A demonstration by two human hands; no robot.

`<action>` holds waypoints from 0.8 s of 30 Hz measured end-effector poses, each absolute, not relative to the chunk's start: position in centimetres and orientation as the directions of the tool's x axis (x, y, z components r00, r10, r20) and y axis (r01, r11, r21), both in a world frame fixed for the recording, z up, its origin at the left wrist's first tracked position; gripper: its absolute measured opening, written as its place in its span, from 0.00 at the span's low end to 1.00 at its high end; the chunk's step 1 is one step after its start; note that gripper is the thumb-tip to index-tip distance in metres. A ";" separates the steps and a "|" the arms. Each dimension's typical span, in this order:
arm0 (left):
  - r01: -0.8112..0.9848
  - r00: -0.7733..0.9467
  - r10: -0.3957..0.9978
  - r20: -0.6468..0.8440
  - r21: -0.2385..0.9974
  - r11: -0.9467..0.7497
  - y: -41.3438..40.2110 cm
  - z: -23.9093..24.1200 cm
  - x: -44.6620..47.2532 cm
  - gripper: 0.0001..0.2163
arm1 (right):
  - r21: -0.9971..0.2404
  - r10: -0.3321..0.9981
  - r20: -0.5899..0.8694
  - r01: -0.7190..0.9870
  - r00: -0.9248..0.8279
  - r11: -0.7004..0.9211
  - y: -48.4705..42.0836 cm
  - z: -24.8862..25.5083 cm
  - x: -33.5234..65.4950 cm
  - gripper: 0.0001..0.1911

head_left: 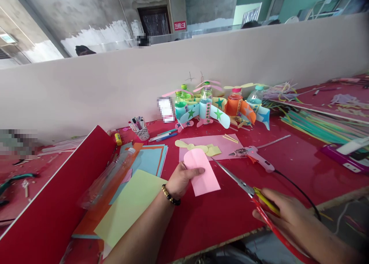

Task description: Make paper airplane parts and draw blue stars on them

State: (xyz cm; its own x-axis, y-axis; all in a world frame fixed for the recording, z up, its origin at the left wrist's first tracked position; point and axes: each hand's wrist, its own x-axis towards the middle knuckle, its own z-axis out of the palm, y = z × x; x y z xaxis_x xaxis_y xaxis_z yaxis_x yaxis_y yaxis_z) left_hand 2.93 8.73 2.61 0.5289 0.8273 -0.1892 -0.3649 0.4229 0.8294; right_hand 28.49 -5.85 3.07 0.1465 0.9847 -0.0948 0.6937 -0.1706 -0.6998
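Left hand [181, 179]: thumb and fingers pinch pink paper [201, 181]
Right hand [284, 210]: fingers curl round scissors [243, 184], tips near pink paper
Glue gun [257, 157]: on table [207, 225], beyond scissors

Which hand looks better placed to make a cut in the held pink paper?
Probably the right hand: it holds the scissors, tips pointing toward the pink paper, while the left hand is occupied gripping that piece.

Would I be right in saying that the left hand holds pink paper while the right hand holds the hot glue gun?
Not quite: the head view shows the right hand holding scissors; the hot glue gun lies untouched. The left hand does hold pink paper.
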 end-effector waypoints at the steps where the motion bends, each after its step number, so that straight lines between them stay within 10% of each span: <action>1: -0.380 0.523 0.832 -0.186 0.823 0.423 8.8 2.6 2.9 0.14 | -0.656 0.990 -0.098 0.741 0.101 -0.141 -5.9 2.8 28.8 0.14; 24: -0.373 0.452 0.877 -0.161 0.859 0.350 8.9 2.9 2.8 0.18 | -0.335 0.998 0.043 0.942 0.043 -0.026 -6.5 -1.6 29.6 0.13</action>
